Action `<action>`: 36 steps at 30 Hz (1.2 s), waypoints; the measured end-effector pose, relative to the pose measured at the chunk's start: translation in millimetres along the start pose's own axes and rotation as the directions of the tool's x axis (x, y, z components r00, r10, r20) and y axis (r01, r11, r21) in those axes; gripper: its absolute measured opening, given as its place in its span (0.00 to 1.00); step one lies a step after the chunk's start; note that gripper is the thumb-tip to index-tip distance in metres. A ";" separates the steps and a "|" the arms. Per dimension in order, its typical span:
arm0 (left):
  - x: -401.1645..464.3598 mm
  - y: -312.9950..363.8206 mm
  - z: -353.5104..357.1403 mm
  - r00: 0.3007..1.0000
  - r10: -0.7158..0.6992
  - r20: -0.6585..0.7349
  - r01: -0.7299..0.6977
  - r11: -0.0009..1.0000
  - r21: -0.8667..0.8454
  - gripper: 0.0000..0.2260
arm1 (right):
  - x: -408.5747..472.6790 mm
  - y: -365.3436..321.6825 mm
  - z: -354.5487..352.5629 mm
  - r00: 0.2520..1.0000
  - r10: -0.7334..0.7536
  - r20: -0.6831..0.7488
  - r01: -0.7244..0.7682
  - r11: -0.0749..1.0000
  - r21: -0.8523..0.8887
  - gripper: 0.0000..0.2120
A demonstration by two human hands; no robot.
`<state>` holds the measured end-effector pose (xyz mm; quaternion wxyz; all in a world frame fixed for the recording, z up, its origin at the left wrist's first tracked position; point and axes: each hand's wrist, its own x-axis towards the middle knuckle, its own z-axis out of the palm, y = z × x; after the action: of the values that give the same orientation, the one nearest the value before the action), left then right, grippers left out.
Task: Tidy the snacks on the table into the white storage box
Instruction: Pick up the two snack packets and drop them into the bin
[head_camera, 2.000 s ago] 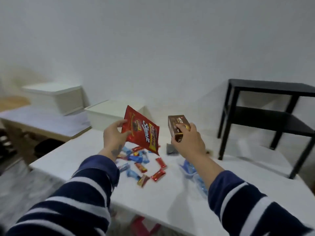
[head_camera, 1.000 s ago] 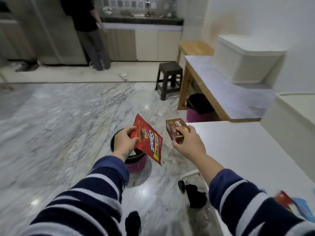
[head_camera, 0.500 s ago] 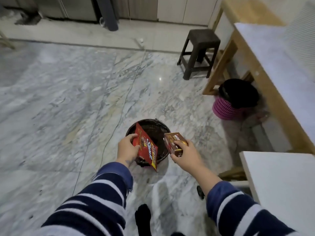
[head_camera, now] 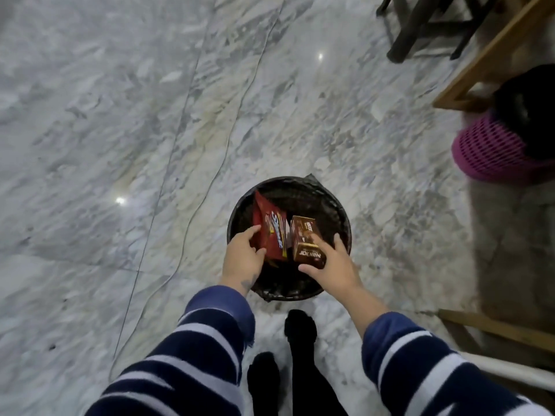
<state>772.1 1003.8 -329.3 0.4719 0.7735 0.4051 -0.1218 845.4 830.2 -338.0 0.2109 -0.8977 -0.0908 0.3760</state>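
Both hands have dropped from above the bin to its mouth | left hand (head_camera: 242, 257) loosely holds red snack bag (head_camera: 268, 232) | right hand (head_camera: 332, 264) fingers around brown box (head_camera: 306, 243), over black bin (head_camera: 336, 205) | step: binning empties, likely | next: let go, return to worktop.

Perhaps "Snack" on red packet (head_camera: 268, 232)

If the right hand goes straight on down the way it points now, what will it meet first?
Probably the inside of the black bin: the right hand holds the brown box over its opening. Depth is unclear.
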 end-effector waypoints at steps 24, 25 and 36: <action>-121.4 195.9 -60.4 0.838 0.219 0.500 -0.464 0.768 0.441 0.19 | -173.0 -26.2 -178.0 0.991 0.133 -0.009 -0.132 0.989 0.070 0.25; -135.9 205.8 -58.0 0.811 0.235 0.536 -0.511 0.729 0.455 0.19 | -194.1 -22.5 -183.5 0.986 0.163 -0.029 -0.159 0.983 0.096 0.26; -347.9 280.0 35.3 0.429 0.353 0.831 -0.903 0.202 0.380 0.19 | -450.0 58.8 -195.7 0.849 0.418 -0.323 -0.325 0.895 0.304 0.26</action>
<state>763.3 733.1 27.6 0.1628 0.9072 -0.2494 -0.2973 669.8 572.1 45.2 0.2531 -0.9218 0.1744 0.2365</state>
